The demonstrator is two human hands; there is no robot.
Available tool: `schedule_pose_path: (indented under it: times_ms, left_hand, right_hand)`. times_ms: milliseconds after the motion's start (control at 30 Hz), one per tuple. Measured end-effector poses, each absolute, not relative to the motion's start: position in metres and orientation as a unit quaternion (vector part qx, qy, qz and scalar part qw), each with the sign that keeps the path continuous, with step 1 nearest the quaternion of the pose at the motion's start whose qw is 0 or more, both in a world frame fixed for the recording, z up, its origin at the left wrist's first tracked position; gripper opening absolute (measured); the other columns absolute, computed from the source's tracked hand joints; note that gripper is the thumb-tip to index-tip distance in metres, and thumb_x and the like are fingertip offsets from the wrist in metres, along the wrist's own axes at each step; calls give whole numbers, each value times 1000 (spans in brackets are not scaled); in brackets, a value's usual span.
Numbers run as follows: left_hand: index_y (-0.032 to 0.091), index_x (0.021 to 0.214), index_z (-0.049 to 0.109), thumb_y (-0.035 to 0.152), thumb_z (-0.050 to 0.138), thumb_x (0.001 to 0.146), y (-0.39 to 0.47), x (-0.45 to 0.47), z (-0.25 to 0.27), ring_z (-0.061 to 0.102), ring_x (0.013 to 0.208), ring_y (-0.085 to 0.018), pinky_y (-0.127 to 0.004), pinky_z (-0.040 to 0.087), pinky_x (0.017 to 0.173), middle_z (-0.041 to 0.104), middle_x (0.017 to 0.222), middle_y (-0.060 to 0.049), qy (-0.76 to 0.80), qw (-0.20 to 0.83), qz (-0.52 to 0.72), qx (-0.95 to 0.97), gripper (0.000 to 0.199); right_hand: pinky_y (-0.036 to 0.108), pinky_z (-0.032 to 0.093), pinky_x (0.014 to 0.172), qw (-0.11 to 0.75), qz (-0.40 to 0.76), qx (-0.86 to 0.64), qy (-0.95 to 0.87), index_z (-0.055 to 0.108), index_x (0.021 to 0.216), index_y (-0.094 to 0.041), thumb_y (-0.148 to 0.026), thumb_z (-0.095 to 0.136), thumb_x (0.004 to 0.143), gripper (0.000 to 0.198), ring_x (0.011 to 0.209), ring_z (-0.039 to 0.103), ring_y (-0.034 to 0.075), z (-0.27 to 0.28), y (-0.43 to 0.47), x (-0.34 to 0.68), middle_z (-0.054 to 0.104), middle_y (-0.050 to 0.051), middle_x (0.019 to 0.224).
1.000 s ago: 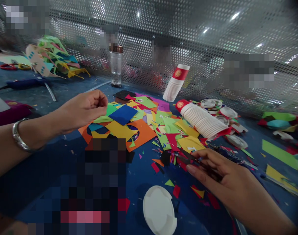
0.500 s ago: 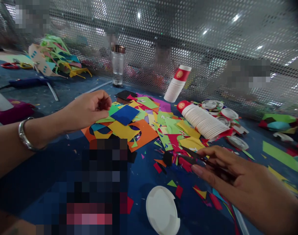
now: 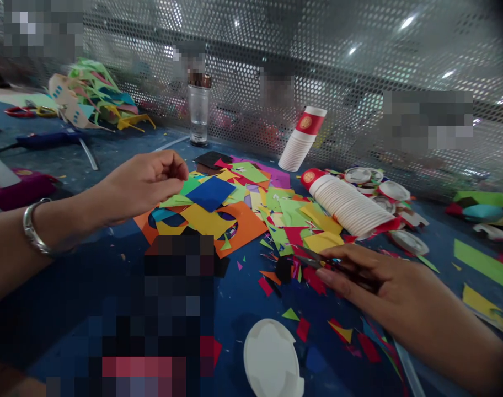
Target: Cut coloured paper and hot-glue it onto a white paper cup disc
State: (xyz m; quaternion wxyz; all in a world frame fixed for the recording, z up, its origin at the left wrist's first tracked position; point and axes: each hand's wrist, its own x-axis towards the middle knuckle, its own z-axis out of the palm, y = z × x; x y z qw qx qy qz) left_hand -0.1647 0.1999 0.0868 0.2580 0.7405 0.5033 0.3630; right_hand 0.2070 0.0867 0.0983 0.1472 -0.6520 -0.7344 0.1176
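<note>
My left hand (image 3: 146,179), a silver bangle at its wrist, hovers at the left edge of a pile of coloured paper (image 3: 210,218). Its fingers are curled in toward the thumb; whatever they may hold is too small or hidden to make out. A blue paper square (image 3: 211,193) lies just right of these fingertips. On the other side, my right hand (image 3: 371,281) grips dark scissors (image 3: 313,256) between thumb and fingers, their slightly parted blades pointing left over the paper scraps. The fingers partly cover the handles.
A stack of paper cups (image 3: 346,204) lies beside the pile, with another stack (image 3: 301,140) leaning behind. A clear bottle (image 3: 199,113) stands near the perforated metal screen. A white disc (image 3: 271,358) lies in front. A glue gun (image 3: 48,139) rests at left.
The scissors and my right hand have shifted slightly left over the scraps. My left hand stays almost in place, fingers still curled. The view has turned a little.
</note>
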Motion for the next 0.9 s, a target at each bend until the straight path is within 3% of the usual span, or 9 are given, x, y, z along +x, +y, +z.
schedule_pose_path:
  times_ms: [133, 300, 500, 900]
  left_hand:
    - [19, 95, 61, 19, 59, 80, 199, -159, 88, 58, 68, -8, -19, 46, 59, 65, 77, 2, 499, 295, 373, 724, 15]
    - [19, 95, 61, 25, 63, 82, 198, -158, 88, 65, 78, -11, -23, 53, 69, 70, 83, 0, 492, 327, 344, 729, 15]
    - [19, 91, 62, 29, 60, 85, 199, -160, 92, 63, 71, -11, -23, 50, 65, 70, 78, 0, 491, 323, 292, 755, 12]
    - [20, 92, 62, 28, 54, 90, 202, -158, 89, 59, 71, -9, -20, 46, 65, 65, 79, 2, 483, 295, 332, 754, 11]
  right_hand:
    - [29, 62, 55, 169, 90, -626, -756, 79, 104, -30, -59, 60, 86, 38, 69, 78, 24, 98, 85, 207, 83, 1, 91]
    - [27, 65, 64, 194, 62, -596, -777, 78, 105, -31, -56, 62, 88, 34, 84, 80, 25, 92, 84, 206, 82, 2, 103]
    - [24, 65, 60, 208, 48, -592, -777, 74, 107, -38, -57, 65, 87, 29, 75, 80, 21, 83, 83, 211, 83, -5, 94]
    - [20, 65, 65, 244, 93, -577, -774, 74, 107, -40, -50, 70, 85, 24, 71, 80, 18, 78, 80, 209, 83, -7, 91]
